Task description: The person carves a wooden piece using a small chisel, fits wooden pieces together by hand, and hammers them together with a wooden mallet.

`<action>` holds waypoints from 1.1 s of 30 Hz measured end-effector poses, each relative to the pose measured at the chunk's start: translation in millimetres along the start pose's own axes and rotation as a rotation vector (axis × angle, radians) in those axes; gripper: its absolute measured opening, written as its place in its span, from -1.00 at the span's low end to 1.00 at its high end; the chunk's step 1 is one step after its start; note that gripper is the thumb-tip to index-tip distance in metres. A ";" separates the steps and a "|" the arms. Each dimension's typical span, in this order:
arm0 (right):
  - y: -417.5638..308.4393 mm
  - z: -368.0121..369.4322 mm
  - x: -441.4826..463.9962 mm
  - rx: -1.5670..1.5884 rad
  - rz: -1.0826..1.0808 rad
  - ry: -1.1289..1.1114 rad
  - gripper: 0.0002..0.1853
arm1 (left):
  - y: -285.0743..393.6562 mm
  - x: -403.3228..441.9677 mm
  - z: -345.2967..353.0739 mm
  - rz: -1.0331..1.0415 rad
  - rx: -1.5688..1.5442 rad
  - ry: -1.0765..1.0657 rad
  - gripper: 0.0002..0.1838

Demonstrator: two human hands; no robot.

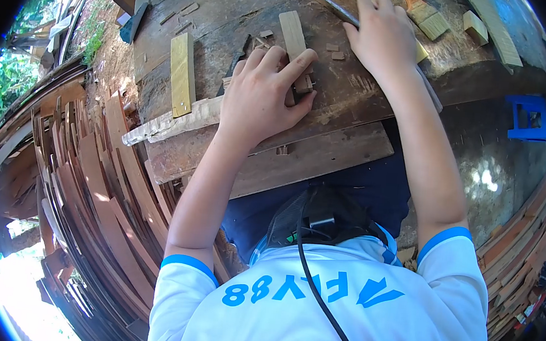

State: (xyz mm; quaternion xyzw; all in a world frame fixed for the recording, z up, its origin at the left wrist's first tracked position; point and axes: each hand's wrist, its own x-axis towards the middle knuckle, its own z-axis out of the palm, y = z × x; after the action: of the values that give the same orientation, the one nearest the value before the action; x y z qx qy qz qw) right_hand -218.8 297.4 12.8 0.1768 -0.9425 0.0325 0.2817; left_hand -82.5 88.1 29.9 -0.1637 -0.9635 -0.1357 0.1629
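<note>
My left hand (263, 95) is bent over a cluster of small brown wood pieces (303, 84) near the bench's front edge, with thumb and index finger closed around them. Part of the cluster is hidden under the fingers. Just beyond it lies a pale flat wood block (291, 34). My right hand (385, 41) rests farther back, fingers stretched and thumb apart, over a pale wood strip (421, 51). Its thumb is beside a long narrow piece with a shiny edge (329, 5); whether it touches is unclear. A paintbrush (429, 22) lies to its right.
The worn wooden bench (234, 18) carries a yellowish block (181, 75), a small block (475, 28) and a long slat (496, 31). Stacked boards (102, 188) stand at left, more planks (520, 237) at right. A blue plastic stool (529, 118) is on the floor.
</note>
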 end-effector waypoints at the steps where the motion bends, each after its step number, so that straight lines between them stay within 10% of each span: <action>1: -8.1 0.7 5.1 -0.076 0.006 -0.040 -0.39 | 0.9 0.2 -0.1 -0.009 -0.004 -0.012 -0.39; 2: -19.4 -27.8 29.2 -0.004 0.129 -0.499 -0.16 | 1.8 0.2 -1.0 -0.020 -0.006 -0.023 -0.39; 8: 10.5 -55.0 19.9 0.398 0.095 -0.647 -0.37 | 0.2 -1.5 1.5 -0.024 -0.010 -0.010 -0.38; 10: 36.7 -60.9 -27.2 0.711 0.033 -0.341 -0.39 | -1.1 -2.9 2.7 -0.022 -0.012 -0.004 -0.37; 14: 48.5 -141.9 -108.9 1.437 0.608 -0.828 -0.47 | -2.8 -3.6 0.8 -0.033 -0.008 -0.021 -0.36; 17: 41.7 -165.5 -150.1 1.378 0.690 -0.986 -0.18 | -3.2 -3.8 1.9 -0.034 -0.004 -0.024 -0.35; 33: -20.3 -175.8 -166.6 1.577 0.844 -0.707 -0.04 | -10.7 -7.0 10.0 0.023 0.019 0.055 -0.35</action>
State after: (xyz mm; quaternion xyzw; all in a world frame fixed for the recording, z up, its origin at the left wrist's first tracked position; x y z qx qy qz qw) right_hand 9.4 359.2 69.2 -0.0389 -0.6660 0.7004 -0.2535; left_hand -82.8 79.6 16.0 -0.1693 -0.9580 -0.1291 0.1923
